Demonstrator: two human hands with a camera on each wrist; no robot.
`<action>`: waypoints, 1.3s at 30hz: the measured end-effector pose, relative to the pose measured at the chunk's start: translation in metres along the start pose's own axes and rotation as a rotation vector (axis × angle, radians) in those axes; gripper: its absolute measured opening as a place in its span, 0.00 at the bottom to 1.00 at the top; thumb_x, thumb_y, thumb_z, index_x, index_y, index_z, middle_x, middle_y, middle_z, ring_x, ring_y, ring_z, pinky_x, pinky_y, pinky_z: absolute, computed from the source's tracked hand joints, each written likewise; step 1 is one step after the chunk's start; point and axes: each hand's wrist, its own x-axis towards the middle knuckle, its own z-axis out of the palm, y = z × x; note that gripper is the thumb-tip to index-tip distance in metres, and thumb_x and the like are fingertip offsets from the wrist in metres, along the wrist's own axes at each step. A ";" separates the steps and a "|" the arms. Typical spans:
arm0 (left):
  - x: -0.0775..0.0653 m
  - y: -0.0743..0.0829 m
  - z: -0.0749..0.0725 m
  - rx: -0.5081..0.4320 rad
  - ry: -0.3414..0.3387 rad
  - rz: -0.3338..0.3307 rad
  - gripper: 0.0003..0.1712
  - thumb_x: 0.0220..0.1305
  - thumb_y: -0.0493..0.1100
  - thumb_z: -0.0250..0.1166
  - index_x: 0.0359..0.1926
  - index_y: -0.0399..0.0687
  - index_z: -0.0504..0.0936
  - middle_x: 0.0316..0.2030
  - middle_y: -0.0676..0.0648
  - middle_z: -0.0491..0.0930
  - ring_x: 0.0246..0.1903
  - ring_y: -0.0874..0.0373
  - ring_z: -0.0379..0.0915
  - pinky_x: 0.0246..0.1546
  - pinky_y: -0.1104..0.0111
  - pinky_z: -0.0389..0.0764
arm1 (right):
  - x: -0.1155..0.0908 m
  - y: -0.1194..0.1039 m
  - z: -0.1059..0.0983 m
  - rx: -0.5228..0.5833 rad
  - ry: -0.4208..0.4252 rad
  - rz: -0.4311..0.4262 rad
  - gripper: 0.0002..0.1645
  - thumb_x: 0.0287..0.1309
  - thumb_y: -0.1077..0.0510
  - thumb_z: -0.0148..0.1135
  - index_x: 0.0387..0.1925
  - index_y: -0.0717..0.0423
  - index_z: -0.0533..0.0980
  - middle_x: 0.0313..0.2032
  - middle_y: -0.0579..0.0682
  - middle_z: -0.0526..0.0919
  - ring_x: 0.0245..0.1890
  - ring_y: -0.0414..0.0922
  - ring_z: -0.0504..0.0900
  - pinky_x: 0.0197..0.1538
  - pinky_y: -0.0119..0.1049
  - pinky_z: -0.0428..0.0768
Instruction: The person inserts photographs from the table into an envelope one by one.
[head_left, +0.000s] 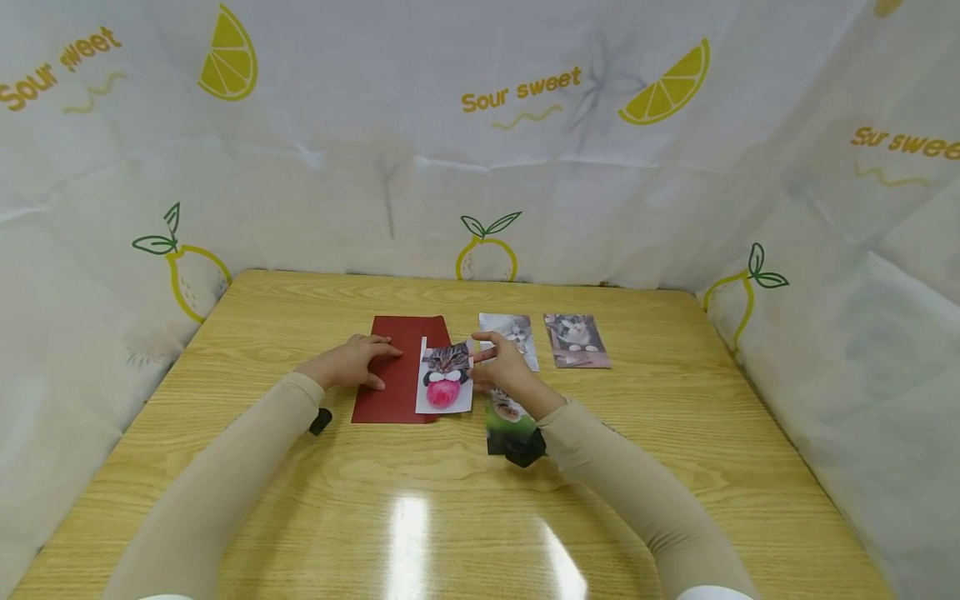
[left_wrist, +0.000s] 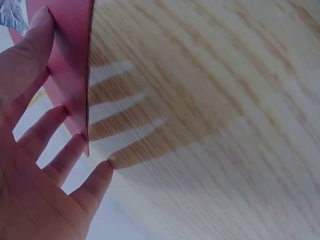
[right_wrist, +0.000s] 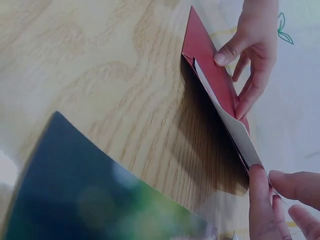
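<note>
Left hand (head_left: 354, 363) spread wide, fingertips on the red folder (head_left: 393, 392), which lies on the bench (head_left: 330, 492). Right hand (head_left: 510, 368) narrow, pinching the right edge of the cat card (head_left: 447, 377). Card overlaps the folder's right side; can't tell if any is tucked in. Green photo (head_left: 504, 427) beneath right wrist; grey cat photo (head_left: 517, 327) and brown cat photo (head_left: 576, 337) farther back, side by side.
</note>
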 end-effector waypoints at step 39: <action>-0.003 0.005 -0.003 -0.008 -0.013 -0.006 0.36 0.59 0.45 0.70 0.67 0.47 0.70 0.72 0.34 0.55 0.69 0.32 0.47 0.63 0.47 0.68 | 0.011 -0.002 0.027 0.015 0.000 -0.003 0.43 0.54 0.76 0.63 0.70 0.53 0.63 0.45 0.58 0.75 0.28 0.43 0.80 0.41 0.46 0.85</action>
